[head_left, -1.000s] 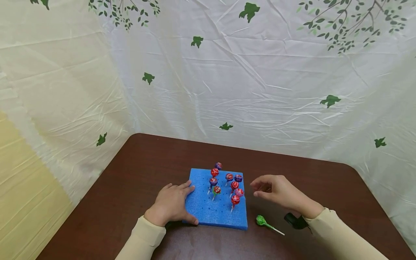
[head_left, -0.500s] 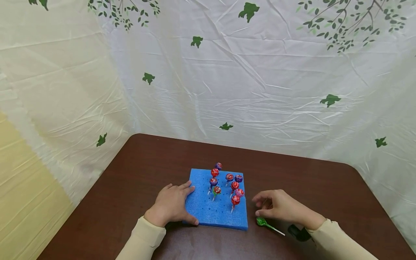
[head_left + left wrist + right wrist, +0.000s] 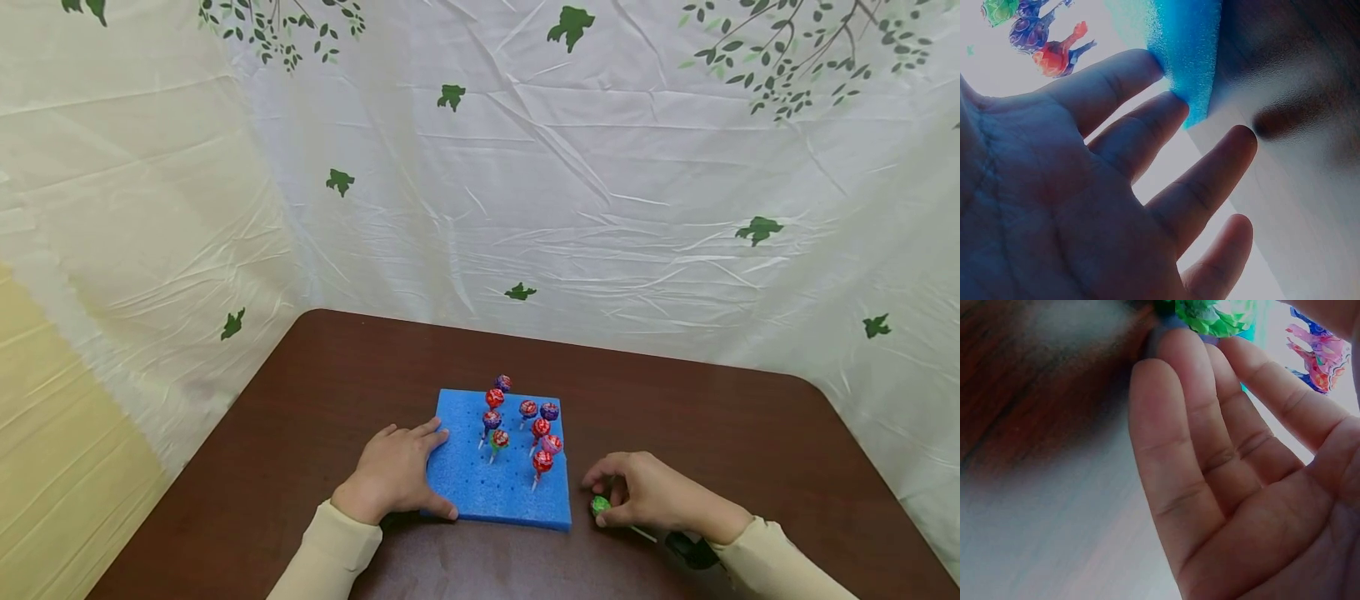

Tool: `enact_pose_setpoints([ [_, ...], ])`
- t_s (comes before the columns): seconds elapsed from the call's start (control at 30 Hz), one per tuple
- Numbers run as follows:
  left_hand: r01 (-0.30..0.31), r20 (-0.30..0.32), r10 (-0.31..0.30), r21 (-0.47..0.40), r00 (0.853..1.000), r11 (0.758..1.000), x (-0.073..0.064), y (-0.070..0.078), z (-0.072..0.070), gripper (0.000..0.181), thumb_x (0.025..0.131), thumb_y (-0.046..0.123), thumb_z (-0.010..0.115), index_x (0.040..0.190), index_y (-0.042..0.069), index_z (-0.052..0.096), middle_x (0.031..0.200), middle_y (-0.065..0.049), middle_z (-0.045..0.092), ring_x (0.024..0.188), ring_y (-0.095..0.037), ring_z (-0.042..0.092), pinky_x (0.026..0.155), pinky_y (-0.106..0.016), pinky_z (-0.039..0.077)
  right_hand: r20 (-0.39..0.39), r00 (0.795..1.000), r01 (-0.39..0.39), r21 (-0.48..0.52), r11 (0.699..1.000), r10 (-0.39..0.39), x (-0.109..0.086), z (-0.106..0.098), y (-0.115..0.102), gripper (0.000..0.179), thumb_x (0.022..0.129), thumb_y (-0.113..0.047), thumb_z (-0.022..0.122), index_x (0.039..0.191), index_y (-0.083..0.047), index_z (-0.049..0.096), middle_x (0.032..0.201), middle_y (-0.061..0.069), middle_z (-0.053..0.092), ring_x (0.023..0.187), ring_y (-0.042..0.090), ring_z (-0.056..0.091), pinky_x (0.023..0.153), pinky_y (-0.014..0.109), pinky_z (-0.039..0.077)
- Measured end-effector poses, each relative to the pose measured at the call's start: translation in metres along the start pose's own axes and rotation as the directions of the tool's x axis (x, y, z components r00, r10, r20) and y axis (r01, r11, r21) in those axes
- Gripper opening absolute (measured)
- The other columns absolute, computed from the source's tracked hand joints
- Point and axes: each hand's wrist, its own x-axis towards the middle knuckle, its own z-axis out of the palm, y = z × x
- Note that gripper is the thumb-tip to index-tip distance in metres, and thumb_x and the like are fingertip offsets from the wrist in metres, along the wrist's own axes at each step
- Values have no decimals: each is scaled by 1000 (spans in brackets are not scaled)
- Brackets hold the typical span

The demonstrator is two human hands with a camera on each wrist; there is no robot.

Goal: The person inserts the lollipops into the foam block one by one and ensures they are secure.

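A blue foam board [image 3: 465, 496] with rows of small holes lies on the table. Several wrapped lollipops, such as a red one [image 3: 542, 462] and a purple one [image 3: 491, 419], stand in it by their sticks. My left hand [image 3: 393, 471] rests spread against the board's left side, thumb at its front corner; the left wrist view shows two fingertips at the foam edge [image 3: 1194, 69]. Right of the board, a green lollipop [image 3: 600, 505] lies with its stick toward me. The thumb and fingers of my right hand [image 3: 652, 496] pinch its head; they cover part of the stick.
The dark brown table [image 3: 390, 358] extends around the board. Behind it and to the left hang pale cloth curtains [image 3: 480, 208] with green leaf prints. A dark wrist device [image 3: 690, 550] sits under my right wrist.
My right hand has come down and toward me from beside the board, and its thumb and fingers have closed on the green lollipop's head. The left hand stays put.
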Motion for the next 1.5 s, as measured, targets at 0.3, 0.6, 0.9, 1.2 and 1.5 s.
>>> enact_pose_setpoints([
  [0.3, 3, 1, -3, -2, 1000, 1000, -1, 1, -1, 110, 55, 75, 81, 143, 14, 57, 151, -7, 47, 128, -33, 54, 108, -57, 34, 4, 1000, 4, -39, 999, -4, 1, -1, 1, 27, 80, -25, 86, 101, -17, 71, 91, -10, 63, 72, 8, 61, 62, 26, 55],
  [0.6, 7, 7, -7, -3, 1000, 1000, -1, 2, -2, 110, 55, 75, 81, 143, 14, 57, 151, -7, 47, 128, -34, 53, 108, -57, 33, -29, 999, 12, -61, 998, -14, 1, -6, 0, 23, 81, -24, 85, 99, -18, 72, 92, -10, 63, 73, 9, 61, 62, 26, 54],
  [0.9, 15, 14, -15, 0, 1000, 1000, -1, 2, -3, 109, 55, 75, 81, 143, 15, 57, 151, -6, 46, 128, -33, 53, 108, -57, 33, -115, 993, 22, -60, 998, -29, -1, -18, -9, 24, 84, -23, 82, 103, -14, 72, 89, -8, 64, 73, 10, 61, 60, 27, 54],
  [1.2, 20, 20, -20, -1, 1000, 1000, -1, 2, -4, 109, 55, 76, 80, 143, 16, 57, 152, -6, 46, 128, -33, 54, 108, -56, 34, -199, 979, 35, -25, 999, -40, 0, -34, -19, 27, 84, -23, 82, 107, -13, 71, 90, -7, 66, 75, 13, 63, 64, 30, 57],
  [1.5, 21, 16, -21, -7, 1000, 1000, -2, 5, -7, 109, 55, 74, 82, 142, 14, 58, 150, -8, 48, 127, -34, 54, 108, -58, 34, -251, 965, 78, 12, 997, -72, 7, -44, -40, 25, 86, -22, 81, 108, -14, 71, 94, -6, 69, 79, 17, 64, 66, 31, 57],
])
